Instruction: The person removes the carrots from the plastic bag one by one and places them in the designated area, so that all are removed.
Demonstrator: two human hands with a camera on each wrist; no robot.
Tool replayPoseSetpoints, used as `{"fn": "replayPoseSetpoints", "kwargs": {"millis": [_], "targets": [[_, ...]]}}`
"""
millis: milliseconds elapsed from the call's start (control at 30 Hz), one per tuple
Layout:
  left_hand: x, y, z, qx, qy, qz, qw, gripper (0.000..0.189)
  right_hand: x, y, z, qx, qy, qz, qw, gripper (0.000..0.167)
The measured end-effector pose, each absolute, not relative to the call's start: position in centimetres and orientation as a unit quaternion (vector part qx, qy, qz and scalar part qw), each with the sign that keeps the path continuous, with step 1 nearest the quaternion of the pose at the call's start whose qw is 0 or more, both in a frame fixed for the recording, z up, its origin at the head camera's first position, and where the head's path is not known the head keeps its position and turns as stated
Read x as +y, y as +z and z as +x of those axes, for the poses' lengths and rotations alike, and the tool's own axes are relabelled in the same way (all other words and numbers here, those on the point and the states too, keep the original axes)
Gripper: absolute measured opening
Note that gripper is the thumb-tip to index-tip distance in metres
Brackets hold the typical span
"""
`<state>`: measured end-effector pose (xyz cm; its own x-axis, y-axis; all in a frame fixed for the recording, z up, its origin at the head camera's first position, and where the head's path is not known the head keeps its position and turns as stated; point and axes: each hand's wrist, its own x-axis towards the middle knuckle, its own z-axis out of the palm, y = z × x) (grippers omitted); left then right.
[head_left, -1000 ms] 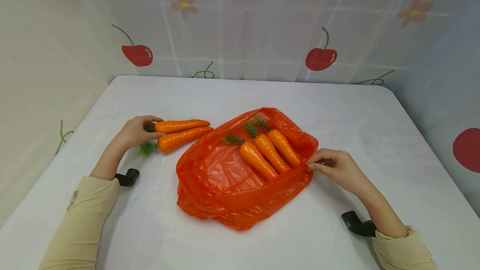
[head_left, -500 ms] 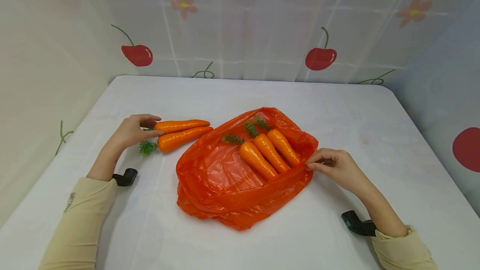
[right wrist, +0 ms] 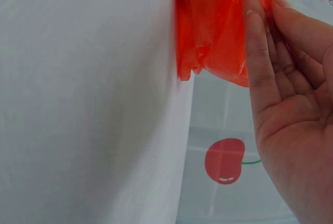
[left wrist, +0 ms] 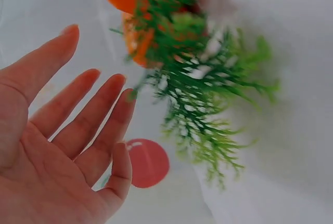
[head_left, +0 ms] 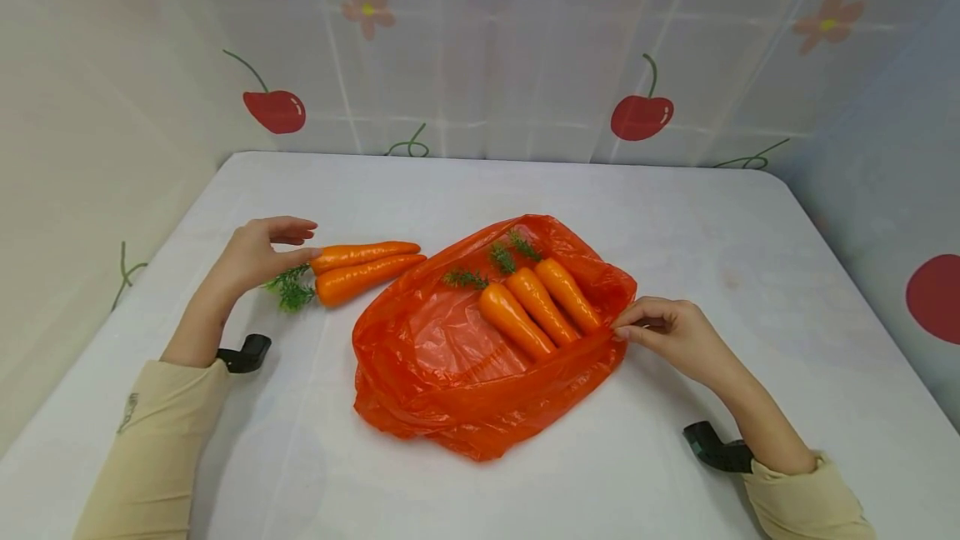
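Note:
Two orange carrots with green tops lie side by side left of the bag: a rear carrot (head_left: pixel 365 253) and a front carrot (head_left: pixel 367 277). My left hand (head_left: pixel 258 252) hovers by their leafy tops (left wrist: pixel 192 73), thumb and fingers spread apart with nothing between them. An orange-red plastic bag (head_left: pixel 450 407) lies with its mouth spread. Inside it rest three more carrots (head_left: pixel 542 305), tops toward the back left. At the bag's right edge, my right hand (head_left: pixel 678 336) pinches the rim between thumb and fingertips; the right wrist view shows the gathered plastic (right wrist: pixel 218 31) there.
A white table (head_left: pixel 480 490) carries everything. Behind it hangs a pale curtain (head_left: pixel 487 48) with printed cherries and flowers. A black wrist device (head_left: pixel 246 353) sits on the left wrist, another device (head_left: pixel 716 448) on the right.
The left hand has drawn back slightly and up from the two carrots, its fingers spreading wider and uncovering more green leaves. The right hand and the bag have stayed in place.

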<state>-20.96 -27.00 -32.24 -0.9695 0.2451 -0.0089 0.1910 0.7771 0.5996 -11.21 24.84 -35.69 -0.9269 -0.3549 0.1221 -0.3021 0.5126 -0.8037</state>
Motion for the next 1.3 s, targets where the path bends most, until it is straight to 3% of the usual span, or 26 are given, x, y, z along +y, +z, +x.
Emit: {"fn": "replayPoseSetpoints", "kwargs": {"millis": [233,800,1100,1300], "targets": [[-25.0,-30.6,-20.2,0.934,0.329,0.14,0.024,0.048,24.9,-35.7,-11.2,0.87,-0.457,-0.183,0.032,0.013],[-16.5,-28.2,-18.3,0.871,0.413,0.263,0.045,0.041,25.2,-36.0,-11.5,0.866,-0.458,-0.196,0.028,0.014],[-12.4,-28.7,-18.0,0.843,0.408,0.346,0.06,0.043,25.1,-35.9,-11.4,0.871,-0.453,-0.189,0.027,0.013],[-9.7,-29.7,-18.3,0.808,0.413,0.407,0.106,0.044,25.0,-35.8,-11.4,0.869,-0.456,-0.191,0.028,0.014]]}}
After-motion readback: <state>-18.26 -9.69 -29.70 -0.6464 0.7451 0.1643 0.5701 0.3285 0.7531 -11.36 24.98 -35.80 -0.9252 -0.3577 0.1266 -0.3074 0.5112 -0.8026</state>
